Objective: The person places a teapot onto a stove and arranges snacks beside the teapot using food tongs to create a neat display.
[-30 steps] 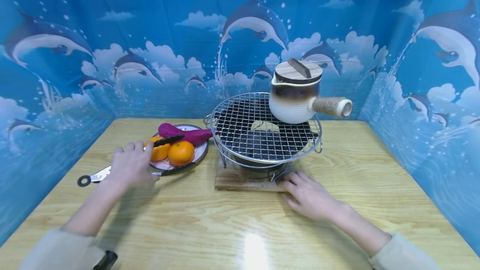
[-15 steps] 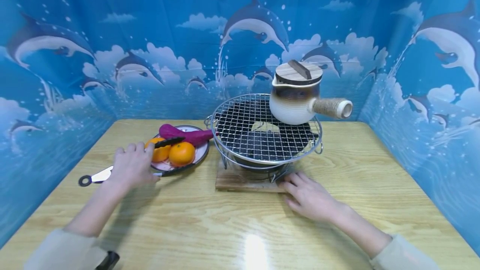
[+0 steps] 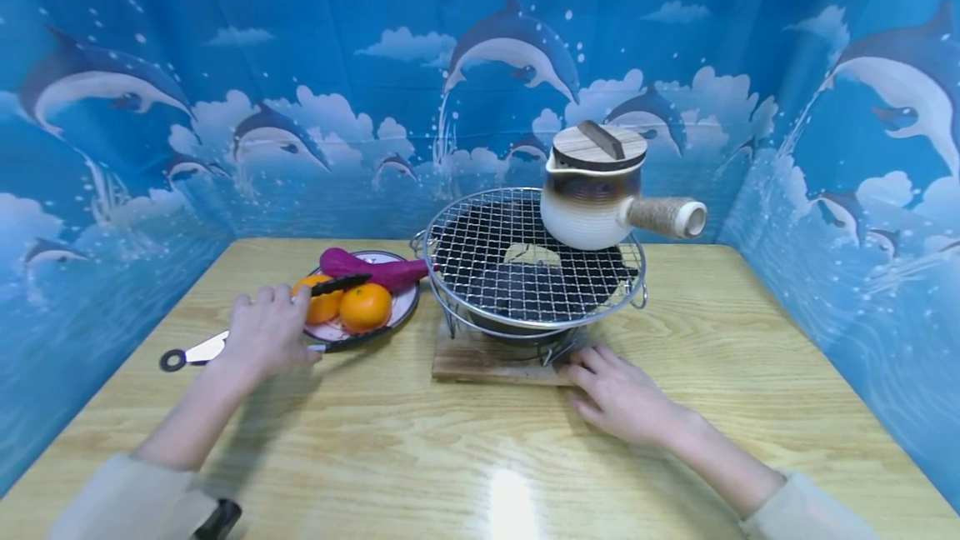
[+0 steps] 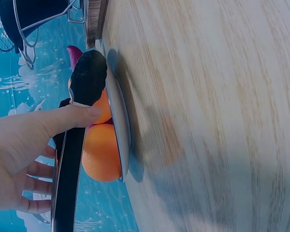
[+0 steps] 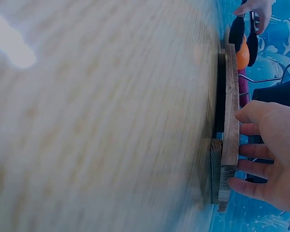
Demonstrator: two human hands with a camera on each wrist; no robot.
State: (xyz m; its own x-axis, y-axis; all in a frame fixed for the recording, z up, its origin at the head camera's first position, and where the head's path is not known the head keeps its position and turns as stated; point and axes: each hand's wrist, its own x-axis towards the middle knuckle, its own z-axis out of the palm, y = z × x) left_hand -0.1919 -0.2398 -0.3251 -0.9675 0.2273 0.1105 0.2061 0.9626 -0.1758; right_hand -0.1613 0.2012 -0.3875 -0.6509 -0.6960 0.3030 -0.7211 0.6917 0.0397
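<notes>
My left hand (image 3: 266, 330) grips a pair of black-tipped metal tongs (image 4: 73, 179), its thumb lying across one arm in the left wrist view. The tongs' tips spread around two oranges (image 3: 365, 307) on a rimmed plate (image 3: 407, 304) at the left. Behind the fruit on that plate lies a long magenta thing (image 3: 382, 272), perhaps a sweet potato. The fingertips of my right hand (image 3: 618, 394) rest at the front right corner of a wooden board (image 3: 480, 369), fingers loosely extended. A round stove with a wire grill (image 3: 517, 294) stands on this board.
A white and brown side-handled teapot (image 3: 588, 219) with a wooden lid sits on the grill's right rear, its rope-wrapped handle jutting right past the rim. Blue dolphin-print curtains (image 3: 337, 65) enclose the wooden table (image 3: 390, 473) at the back and sides.
Both hands hold nearly the same place, the left still gripping the tongs around the oranges. The head view has shifted only very slightly.
</notes>
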